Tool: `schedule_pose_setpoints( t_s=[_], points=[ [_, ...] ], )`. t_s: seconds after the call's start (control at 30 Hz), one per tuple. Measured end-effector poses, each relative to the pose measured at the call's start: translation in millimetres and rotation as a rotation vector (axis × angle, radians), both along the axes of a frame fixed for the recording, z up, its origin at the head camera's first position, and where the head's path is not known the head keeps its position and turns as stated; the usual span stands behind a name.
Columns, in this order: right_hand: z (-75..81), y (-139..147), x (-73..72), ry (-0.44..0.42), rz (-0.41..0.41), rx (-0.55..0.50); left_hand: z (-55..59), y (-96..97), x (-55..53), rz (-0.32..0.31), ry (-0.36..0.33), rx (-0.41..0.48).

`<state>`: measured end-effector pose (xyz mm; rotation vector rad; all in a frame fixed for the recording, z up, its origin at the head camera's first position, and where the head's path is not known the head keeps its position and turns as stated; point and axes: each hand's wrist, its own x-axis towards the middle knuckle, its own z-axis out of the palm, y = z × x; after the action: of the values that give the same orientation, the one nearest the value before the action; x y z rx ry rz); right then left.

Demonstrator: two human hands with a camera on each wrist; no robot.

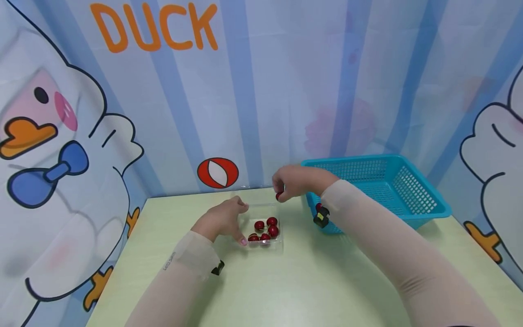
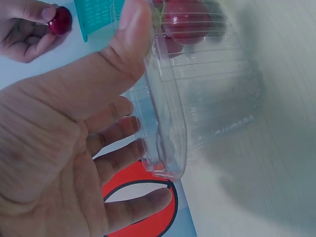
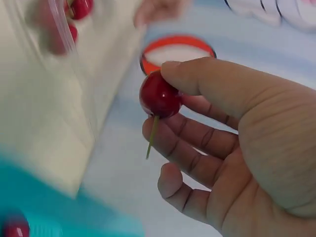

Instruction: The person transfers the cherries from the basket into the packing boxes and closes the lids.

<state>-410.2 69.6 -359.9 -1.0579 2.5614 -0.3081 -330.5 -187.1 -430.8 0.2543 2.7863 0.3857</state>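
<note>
long pale beige sleeves, cloudy wraps at both wrists
left hand and right hand are bare; a small black piece sits at each wrist, the right one marked yellow; dark lettering by the left wrap is too small to read.

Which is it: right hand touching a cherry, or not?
Touching: the right wrist view shows the right hand pinching the cherry with no gap.
</note>
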Motion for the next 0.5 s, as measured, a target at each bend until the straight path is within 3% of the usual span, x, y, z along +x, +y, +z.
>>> schedule_pose_setpoints(
  t_s=[0.17, 0.5],
  points=[
    [-21.1, -34.5, 16.5, -0.024, 0.087, 0.04, 0.6, -1.2, -1.0, -0.017, 0.001, -0.013],
    [-62.3, -64.7, 37.6, -0.053, 0.068, 0.007, 1.0, -3.4, -0.7, -0.037, 0.018, -0.009]
  ],
)
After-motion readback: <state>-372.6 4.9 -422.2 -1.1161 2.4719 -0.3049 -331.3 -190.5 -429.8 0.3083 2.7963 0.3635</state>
